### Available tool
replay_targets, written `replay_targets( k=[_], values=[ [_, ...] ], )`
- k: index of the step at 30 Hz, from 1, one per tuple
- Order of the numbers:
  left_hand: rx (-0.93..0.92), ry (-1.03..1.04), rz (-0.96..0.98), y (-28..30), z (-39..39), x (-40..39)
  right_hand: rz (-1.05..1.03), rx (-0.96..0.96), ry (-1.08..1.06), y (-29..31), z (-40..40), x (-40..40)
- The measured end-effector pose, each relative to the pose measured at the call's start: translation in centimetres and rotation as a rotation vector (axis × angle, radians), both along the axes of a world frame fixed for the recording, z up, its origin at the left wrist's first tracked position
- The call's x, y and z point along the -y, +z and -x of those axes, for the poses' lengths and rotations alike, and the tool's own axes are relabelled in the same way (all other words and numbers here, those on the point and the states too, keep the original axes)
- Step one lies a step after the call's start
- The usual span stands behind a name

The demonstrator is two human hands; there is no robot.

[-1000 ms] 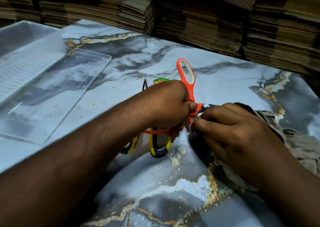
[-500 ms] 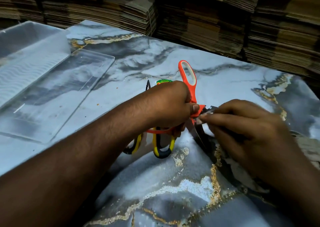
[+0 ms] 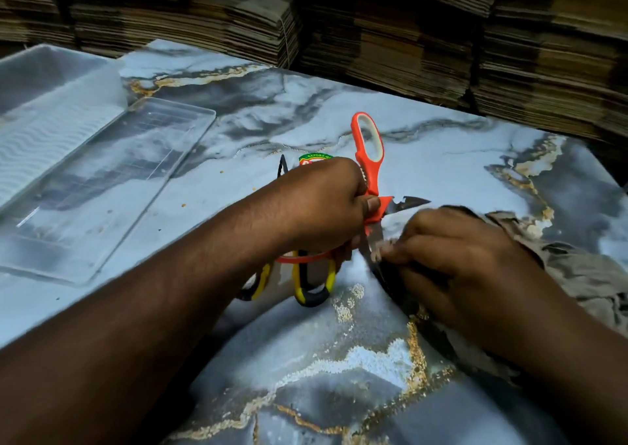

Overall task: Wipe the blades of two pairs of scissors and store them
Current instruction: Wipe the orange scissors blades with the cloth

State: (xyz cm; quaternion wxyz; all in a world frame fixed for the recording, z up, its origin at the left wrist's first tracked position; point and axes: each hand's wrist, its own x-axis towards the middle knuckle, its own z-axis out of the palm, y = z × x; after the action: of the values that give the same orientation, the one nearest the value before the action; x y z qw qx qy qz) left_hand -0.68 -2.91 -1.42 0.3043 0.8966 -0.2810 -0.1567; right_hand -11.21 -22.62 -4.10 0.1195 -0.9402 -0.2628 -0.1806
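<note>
My left hand (image 3: 323,206) grips the orange scissors (image 3: 368,159) by the lower handle, near the pivot. The scissors are spread open: one orange handle loop stands up, one blade points right, the other slants down toward me. My right hand (image 3: 455,261) holds a grey-brown cloth (image 3: 571,261) and pinches it on the lower blade, which is mostly hidden. A second pair of scissors (image 3: 311,291) with yellow and black handles lies on the marbled table (image 3: 441,152) under my left hand, still in its packaging, its blades hidden.
A clear plastic box (image 3: 40,91) stands at the far left, with its clear lid (image 3: 112,186) lying flat beside it. Stacks of flattened cardboard (image 3: 407,37) line the table's far edge.
My right hand has slid with the cloth down along the lower blade, from the pivot toward me. The upper blade now shows bare. My left hand keeps its grip.
</note>
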Motion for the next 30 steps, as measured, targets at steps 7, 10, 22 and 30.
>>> replay_targets(
  k=[7, 10, 22, 30],
  values=[
    [-0.06, -0.009, 0.017, 0.7, 0.4, -0.1, -0.112, 0.042, -0.079, 0.4, 0.0, 0.1],
    [-0.065, -0.036, 0.022, 0.9, 0.8, -0.3, -0.184, 0.045, -0.132, 0.9, 0.4, 0.6],
    [-0.477, 0.005, 0.348, -0.3, 1.7, 0.6, -0.279, 0.064, -0.135, 0.5, 0.5, 1.7],
    [-0.467, -0.045, 0.176, -0.1, 1.6, 0.2, -0.178, 0.008, -0.075, -0.3, 0.1, 1.7]
  ],
)
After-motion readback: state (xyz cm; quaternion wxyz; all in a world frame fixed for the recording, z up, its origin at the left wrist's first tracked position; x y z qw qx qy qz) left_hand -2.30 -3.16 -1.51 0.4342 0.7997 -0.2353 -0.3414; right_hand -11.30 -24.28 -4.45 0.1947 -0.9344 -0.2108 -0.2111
